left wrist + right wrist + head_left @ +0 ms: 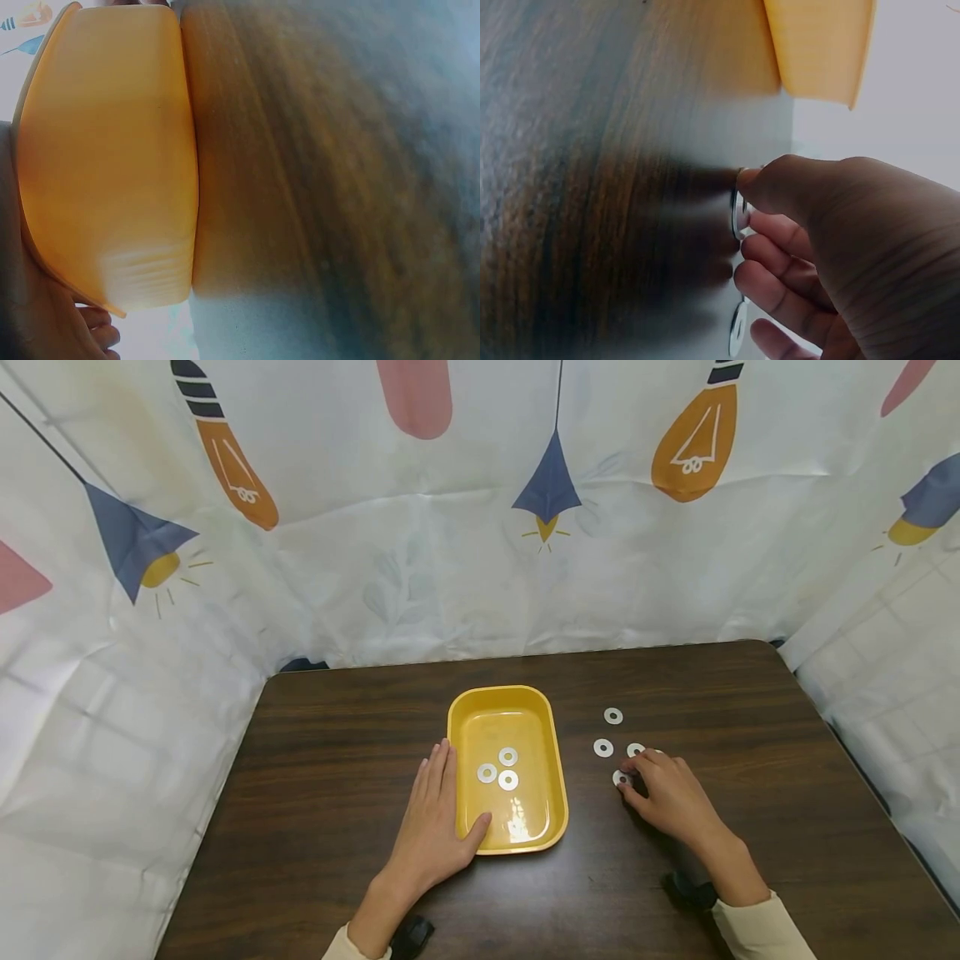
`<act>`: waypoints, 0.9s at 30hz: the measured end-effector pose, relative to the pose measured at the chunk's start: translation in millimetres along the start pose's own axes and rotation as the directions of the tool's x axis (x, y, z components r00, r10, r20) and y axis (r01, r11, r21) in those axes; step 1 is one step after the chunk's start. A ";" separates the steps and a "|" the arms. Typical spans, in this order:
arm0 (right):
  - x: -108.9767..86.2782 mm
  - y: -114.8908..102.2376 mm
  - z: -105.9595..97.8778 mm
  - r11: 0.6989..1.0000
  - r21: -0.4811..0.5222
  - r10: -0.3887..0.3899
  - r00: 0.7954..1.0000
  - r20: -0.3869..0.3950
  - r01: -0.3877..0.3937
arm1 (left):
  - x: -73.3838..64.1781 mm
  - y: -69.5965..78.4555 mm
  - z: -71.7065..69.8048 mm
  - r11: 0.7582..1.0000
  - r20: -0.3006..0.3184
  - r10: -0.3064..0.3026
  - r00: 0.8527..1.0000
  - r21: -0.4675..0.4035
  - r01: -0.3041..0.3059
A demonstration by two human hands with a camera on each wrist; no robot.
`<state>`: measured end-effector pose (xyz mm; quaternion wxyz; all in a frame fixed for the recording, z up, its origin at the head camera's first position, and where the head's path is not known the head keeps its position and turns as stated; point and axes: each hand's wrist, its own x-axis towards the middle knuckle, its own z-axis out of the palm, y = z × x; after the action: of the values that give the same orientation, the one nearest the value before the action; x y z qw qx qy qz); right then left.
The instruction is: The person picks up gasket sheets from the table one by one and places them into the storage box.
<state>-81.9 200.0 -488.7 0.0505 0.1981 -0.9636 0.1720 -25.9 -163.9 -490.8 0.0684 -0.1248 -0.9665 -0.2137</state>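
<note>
A yellow tray (498,729) stands on the table, with three flat washers (507,780) lying in it. My left hand (435,835) lies along the tray's left side, fingers straight and thumb over the near left rim. Right of the tray, my right hand (671,793) pinches a washer (741,214) between thumb and fingertip at the tabletop. Close by lie a washer (603,747), another washer (613,716) farther back, and a washer (635,749) partly hidden by the right fingers. The left wrist view shows the tray's outer wall (112,150).
The dark wood-grain table (337,760) carries all of these. A white curtain (465,568) printed with lamps and bulbs hangs behind the table and along its sides. Dark bands with small boxes (690,892) are worn at both wrists.
</note>
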 end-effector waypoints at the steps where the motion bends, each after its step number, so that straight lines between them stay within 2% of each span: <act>1: 0.3 0.1 0.1 1.000 -0.005 -0.001 1.000 -0.001 0.001 | 0.1 -0.1 -0.4 1.000 0.005 -0.003 1.000 -0.001 0.003; 9: -0.3 -0.5 -1.2 0.998 -0.069 0.009 1.000 0.015 -0.008 | 0.7 0.4 0.4 1.000 -0.009 -0.001 1.000 -0.005 0.001; 16: -1.3 -4.7 -5.6 0.993 -0.118 0.019 0.999 0.042 -0.014 | -0.7 2.1 0.2 1.000 0.013 -0.011 1.000 -0.012 0.011; 22: -0.1 -6.4 -8.6 0.986 -0.168 0.014 1.000 0.019 -0.011 | -0.4 1.8 -1.1 1.000 0.022 -0.020 1.000 -0.007 0.020; 27: -1.9 -8.0 -8.4 0.979 -0.201 -0.038 0.999 -0.027 0.032 | -0.5 1.6 -1.7 1.000 0.024 -0.017 1.000 -0.004 0.017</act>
<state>-76.6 196.7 -478.6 0.0879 0.2063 -0.9716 0.0760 -24.9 -163.3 -488.7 0.0546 -0.1193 -0.9678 -0.2150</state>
